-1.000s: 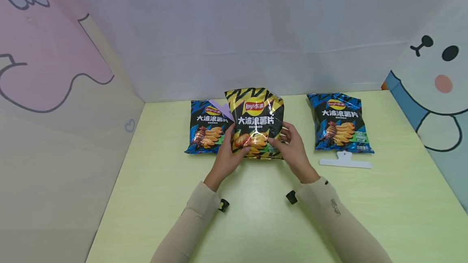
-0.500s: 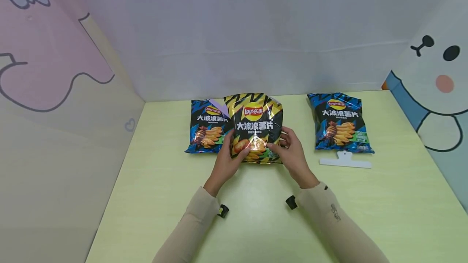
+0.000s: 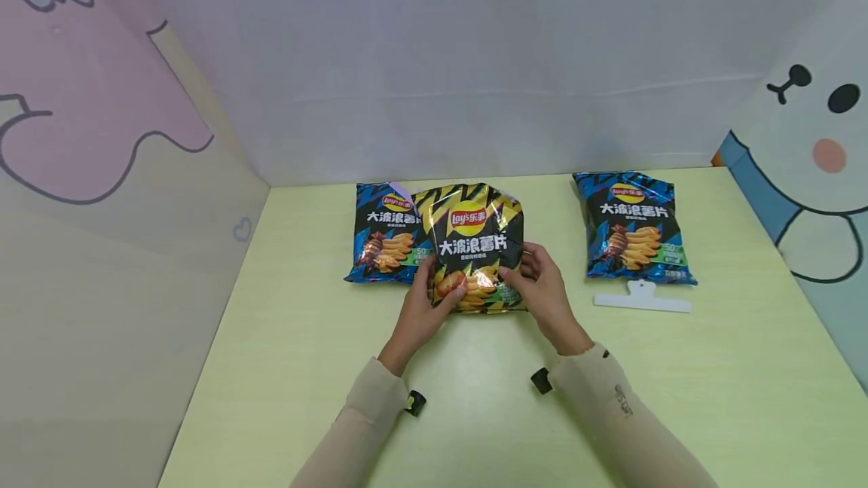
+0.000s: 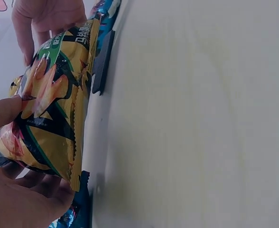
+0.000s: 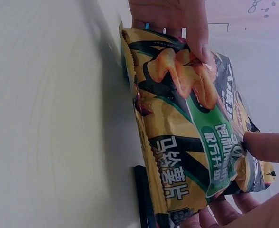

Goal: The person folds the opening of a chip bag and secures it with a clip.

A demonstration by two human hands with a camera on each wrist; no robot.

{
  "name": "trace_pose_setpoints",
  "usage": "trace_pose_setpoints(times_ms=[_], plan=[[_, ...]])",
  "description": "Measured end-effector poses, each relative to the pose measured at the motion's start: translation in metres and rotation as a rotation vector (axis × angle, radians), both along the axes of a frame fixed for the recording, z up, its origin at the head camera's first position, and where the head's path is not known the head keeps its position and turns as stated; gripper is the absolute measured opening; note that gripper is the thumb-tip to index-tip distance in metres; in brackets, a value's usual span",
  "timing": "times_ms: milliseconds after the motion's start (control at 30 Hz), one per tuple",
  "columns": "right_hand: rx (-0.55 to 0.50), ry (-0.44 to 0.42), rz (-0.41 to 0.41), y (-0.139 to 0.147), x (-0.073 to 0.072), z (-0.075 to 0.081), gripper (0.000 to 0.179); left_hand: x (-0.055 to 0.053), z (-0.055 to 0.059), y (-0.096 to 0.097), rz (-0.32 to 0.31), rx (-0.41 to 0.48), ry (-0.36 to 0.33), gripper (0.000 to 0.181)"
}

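Between both hands is a yellow and black bag of potato chips [image 3: 475,247], its printed front facing up. My left hand [image 3: 420,311] grips its lower left side, thumb on the front and fingers underneath, as the left wrist view shows. On the opposite side my right hand [image 3: 548,300] holds the bag the same way, and its thumb [image 5: 267,145] presses the front in the right wrist view. A blue chip bag [image 3: 386,243] lies behind and left, partly covered by the yellow one. A purple strip [image 3: 400,189] shows at its top, mostly hidden.
Another blue chip bag [image 3: 634,232] lies at the right. Just in front of it is a white clip [image 3: 640,298] with a long flat bar. The pale green table [image 3: 285,367] ends at a white cloth wall [image 3: 475,59] behind the bags.
Both hands have brought the yellow chip bag down the head view, towards the person. Their hold on it looks the same. The blue bags and white clip stay in place.
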State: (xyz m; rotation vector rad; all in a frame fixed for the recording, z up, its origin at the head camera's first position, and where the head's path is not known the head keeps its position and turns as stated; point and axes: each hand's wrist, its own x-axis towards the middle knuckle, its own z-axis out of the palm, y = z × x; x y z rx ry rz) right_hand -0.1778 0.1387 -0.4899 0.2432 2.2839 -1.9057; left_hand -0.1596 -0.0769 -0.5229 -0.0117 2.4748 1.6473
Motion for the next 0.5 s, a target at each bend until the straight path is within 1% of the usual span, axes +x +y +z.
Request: trace_pose_setpoints(times_ms=[100, 200, 367, 500], plan=[[0.013, 0.0, -0.006, 0.0, -0.0007, -0.002, 0.051, 0.0023, -0.0021, -0.0008, -0.011, -0.002, 0.008, 0.086], [0.01, 0.003, -0.001, 0.0002, -0.0019, -0.0042, 0.048, 0.0043, -0.0035, -0.0016, -0.014, 0.002, 0.001, 0.085], [-0.001, 0.009, 0.009, 0.0016, -0.004, -0.0066, 0.046, 0.0045, -0.005, -0.0012, -0.02, -0.001, -0.014, 0.087], [-0.034, -0.022, 0.015, 0.0013, -0.0048, -0.0077, 0.045, 0.0055, -0.007, -0.0031, -0.032, -0.008, -0.014, 0.084]])
